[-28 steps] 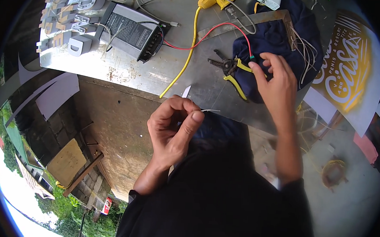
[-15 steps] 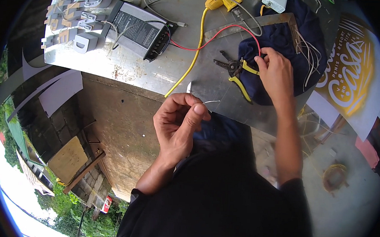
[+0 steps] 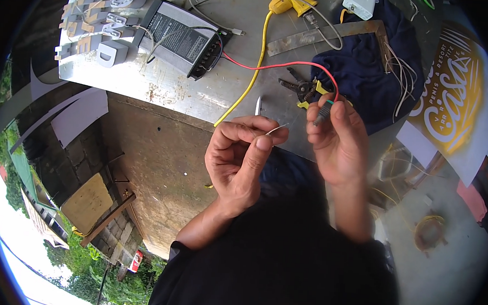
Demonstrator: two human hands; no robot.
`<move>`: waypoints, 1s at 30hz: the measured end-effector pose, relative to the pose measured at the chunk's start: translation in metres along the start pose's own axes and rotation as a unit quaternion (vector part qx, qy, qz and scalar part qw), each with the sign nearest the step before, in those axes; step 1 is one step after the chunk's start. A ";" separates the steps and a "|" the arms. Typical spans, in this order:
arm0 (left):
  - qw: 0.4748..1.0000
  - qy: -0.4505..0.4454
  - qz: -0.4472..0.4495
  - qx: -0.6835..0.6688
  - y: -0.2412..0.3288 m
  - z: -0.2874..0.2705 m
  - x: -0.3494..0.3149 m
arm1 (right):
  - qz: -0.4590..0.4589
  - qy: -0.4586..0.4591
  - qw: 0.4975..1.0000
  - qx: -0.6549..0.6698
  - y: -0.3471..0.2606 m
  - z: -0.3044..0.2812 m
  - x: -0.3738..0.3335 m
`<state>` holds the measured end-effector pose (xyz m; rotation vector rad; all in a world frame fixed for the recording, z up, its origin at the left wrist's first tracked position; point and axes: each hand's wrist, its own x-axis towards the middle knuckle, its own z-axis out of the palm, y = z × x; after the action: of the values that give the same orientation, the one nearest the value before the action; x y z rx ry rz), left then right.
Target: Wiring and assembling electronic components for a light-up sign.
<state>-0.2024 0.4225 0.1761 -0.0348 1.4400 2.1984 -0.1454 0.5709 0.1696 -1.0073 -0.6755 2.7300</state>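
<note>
Pinched between the thumb and fingers of my left hand (image 3: 238,158) is a thin pale wire (image 3: 277,130), its tip pointing up and right. My right hand (image 3: 338,141) grips a grey ribbed cylindrical connector (image 3: 324,112) with a green edge, its lower end toward my left hand. A red wire (image 3: 293,63) curves from the terminals of the silver and black power supply (image 3: 181,36) to that connector. Wire strippers (image 3: 304,89) with yellow handles lie just behind my right fingers, partly hidden by them. The wire and connector are a short gap apart.
Channel letters (image 3: 111,54) stand at the table's far left. A yellow cord (image 3: 254,70), metal square (image 3: 327,35), navy cloth (image 3: 353,75) and white charger (image 3: 359,5) lie on the metal table (image 3: 120,82). A printed sheet (image 3: 451,102) is at right, a wire coil (image 3: 429,233) below it.
My right hand has come down and left from the cloth, bringing the connector and red wire toward my left hand. My left hand has shifted slightly right, still pinching the pale wire.
</note>
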 end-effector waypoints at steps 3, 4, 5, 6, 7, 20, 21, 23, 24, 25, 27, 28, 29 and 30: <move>0.999 -0.022 0.010 -0.021 -0.003 0.002 -0.001 | -0.009 0.028 0.999 0.023 0.010 0.008 -0.007; 0.999 -0.022 0.022 -0.029 -0.004 0.004 -0.001 | -0.014 0.028 0.999 0.031 0.013 0.010 -0.007; 0.999 -0.021 0.019 -0.029 -0.005 0.003 -0.002 | -0.013 0.030 0.999 0.031 0.016 0.012 -0.008; 0.999 -0.026 0.029 -0.022 -0.006 0.003 -0.004 | -0.017 0.036 0.999 0.032 0.018 0.014 -0.008; 0.999 -0.030 0.040 -0.014 -0.007 0.002 -0.004 | -0.020 0.041 0.998 0.034 0.019 0.015 -0.008; 0.997 -0.023 0.067 0.026 -0.016 -0.002 -0.004 | -0.015 0.046 0.999 -0.010 0.019 0.015 -0.005; 0.997 -0.025 0.063 0.025 -0.015 -0.002 -0.004 | -0.014 0.043 0.999 -0.011 0.019 0.015 -0.005; 0.998 -0.027 0.059 0.025 -0.014 -0.001 -0.004 | -0.014 0.039 0.999 -0.011 0.019 0.014 -0.005; 0.998 -0.026 0.057 0.031 -0.014 -0.001 -0.004 | -0.015 0.043 0.999 -0.012 0.019 0.014 -0.004; 0.997 -0.026 0.055 0.037 -0.014 -0.001 -0.004 | -0.017 0.047 0.999 -0.013 0.019 0.014 -0.004; 0.997 -0.028 0.059 0.045 -0.014 -0.002 -0.003 | -0.016 0.045 0.999 -0.018 0.018 0.014 -0.003; 0.996 -0.031 0.063 0.054 -0.014 -0.002 -0.002 | -0.015 0.043 0.999 -0.023 0.017 0.013 -0.003; 0.996 -0.031 0.063 0.054 -0.014 -0.002 -0.002 | -0.015 0.043 0.999 -0.023 0.017 0.013 -0.003; 0.996 -0.031 0.063 0.051 -0.015 -0.002 -0.002 | -0.016 0.043 0.999 -0.024 0.017 0.012 -0.003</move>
<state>-0.1953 0.4244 0.1632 0.1624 1.5566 2.2016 -0.1509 0.5504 0.1711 -1.1062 -0.7395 2.6378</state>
